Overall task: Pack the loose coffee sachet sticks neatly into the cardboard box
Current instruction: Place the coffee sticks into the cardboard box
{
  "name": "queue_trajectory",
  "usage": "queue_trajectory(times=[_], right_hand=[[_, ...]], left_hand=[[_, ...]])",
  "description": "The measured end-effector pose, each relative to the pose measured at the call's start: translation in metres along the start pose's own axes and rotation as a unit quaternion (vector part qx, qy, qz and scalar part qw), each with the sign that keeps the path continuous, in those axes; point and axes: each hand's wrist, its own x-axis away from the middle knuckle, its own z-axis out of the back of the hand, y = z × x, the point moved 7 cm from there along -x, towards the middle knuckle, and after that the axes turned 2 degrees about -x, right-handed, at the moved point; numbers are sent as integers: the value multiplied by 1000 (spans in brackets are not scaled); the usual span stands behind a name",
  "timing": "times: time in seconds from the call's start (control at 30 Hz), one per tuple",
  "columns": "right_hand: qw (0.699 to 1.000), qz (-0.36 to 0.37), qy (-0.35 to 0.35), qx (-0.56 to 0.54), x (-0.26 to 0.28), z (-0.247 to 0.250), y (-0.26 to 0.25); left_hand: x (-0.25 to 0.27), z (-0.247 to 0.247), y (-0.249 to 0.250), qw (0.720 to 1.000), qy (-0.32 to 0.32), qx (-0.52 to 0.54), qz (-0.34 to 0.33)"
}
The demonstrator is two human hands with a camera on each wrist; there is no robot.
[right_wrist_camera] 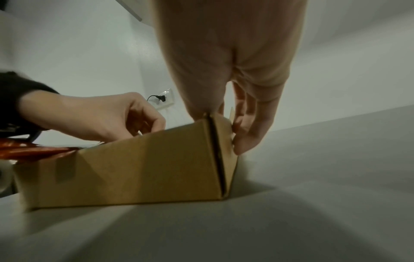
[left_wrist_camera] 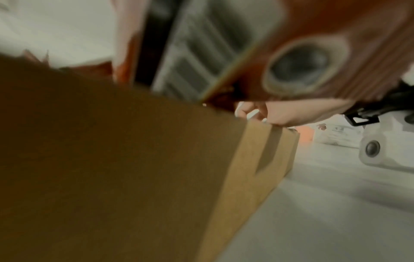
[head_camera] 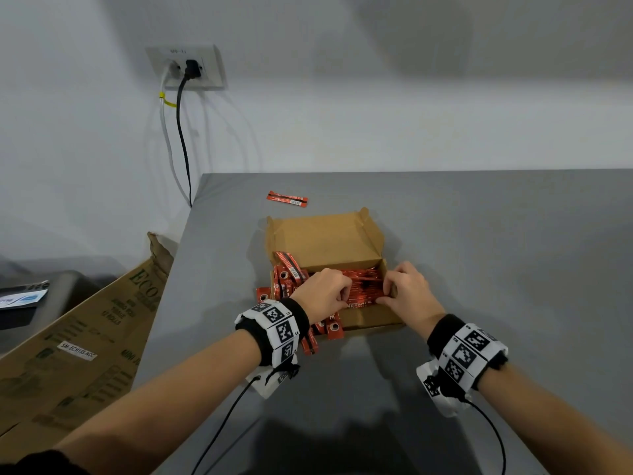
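A grey table (head_camera: 479, 269) fills the lower right of the head view, its far edge against a pale wall (head_camera: 376, 97). At nine o'clock of the table a large printed carton (head_camera: 85, 337) leans on its left edge, and a wall socket (head_camera: 186, 67) with a black and a white cable sits at eleven o'clock.

The cardboard box (head_camera: 325, 240) stands in the middle of the table, its lid flap raised at twelve o'clock. Red coffee sachet sticks (head_camera: 363, 284) lie bunched inside it; more of them spill over its nine o'clock wall and its near left corner onto the table.

The left hand (head_camera: 322, 294) is over the box at its seven o'clock side, fingers curled down into the sticks; whether it actually pinches any cannot be told. The right hand (head_camera: 407, 293) is at the box's three o'clock wall, and in the right wrist view its thumb lies inside the corner while its fingers (right_wrist_camera: 248, 134) press the outside, so it grips that wall. Both wrists carry black bands with black-and-white marker tags.

One stray sachet (head_camera: 287, 199) lies alone on the table at eleven o'clock of the box, well apart from it.
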Motion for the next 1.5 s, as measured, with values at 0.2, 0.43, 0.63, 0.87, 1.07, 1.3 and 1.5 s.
queue_trajectory(times=[0.2,0.43,0.63,0.87,1.07,1.3,1.5], right_hand=[[998,-6,-6,59,3,4,0],[979,118,88,139,-4,13,-29],[973,129,-19,193,-26,-2,-43],[964,125,-91,215,-32,-2,-46],[968,110,-116,194,-38,-6,-47],[973,117,-120,161,-38,1,-51],[976,107,-121,149,-38,-2,-55]], left_hand=[[5,1,3,1000,8,-16,-15],[3,-1,4,999,7,-48,-14],[3,-2,4,998,-1,-61,-6],[4,-6,3,998,5,-58,0],[5,-6,1,999,2,-45,8],[4,-5,1,999,6,-34,16],[4,-6,0,999,-1,-32,23]])
